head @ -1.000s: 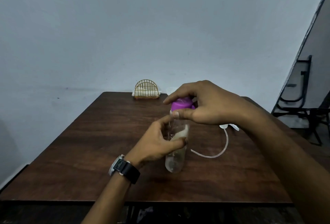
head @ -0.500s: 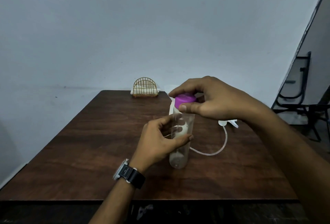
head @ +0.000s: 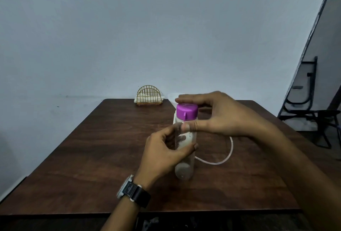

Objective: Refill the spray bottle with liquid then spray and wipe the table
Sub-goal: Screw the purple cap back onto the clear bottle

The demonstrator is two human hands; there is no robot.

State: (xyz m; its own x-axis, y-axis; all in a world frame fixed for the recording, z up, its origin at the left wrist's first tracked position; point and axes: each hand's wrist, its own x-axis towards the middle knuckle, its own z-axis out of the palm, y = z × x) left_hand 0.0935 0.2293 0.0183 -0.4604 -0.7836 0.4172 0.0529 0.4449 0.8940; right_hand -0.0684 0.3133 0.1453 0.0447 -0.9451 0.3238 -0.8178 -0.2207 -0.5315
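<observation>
Clear bottle (head: 184,170), contents unclear; left hand (head: 164,149) grips; right hand (head: 221,114) pinches cap (head: 186,111)

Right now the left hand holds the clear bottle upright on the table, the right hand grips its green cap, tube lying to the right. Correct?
Not quite: the cap is purple, not green. The head view shows the purple cap gripped by the right hand. The rest stands: the left hand holds the clear bottle upright on the table, with the tube lying to its right.
</observation>
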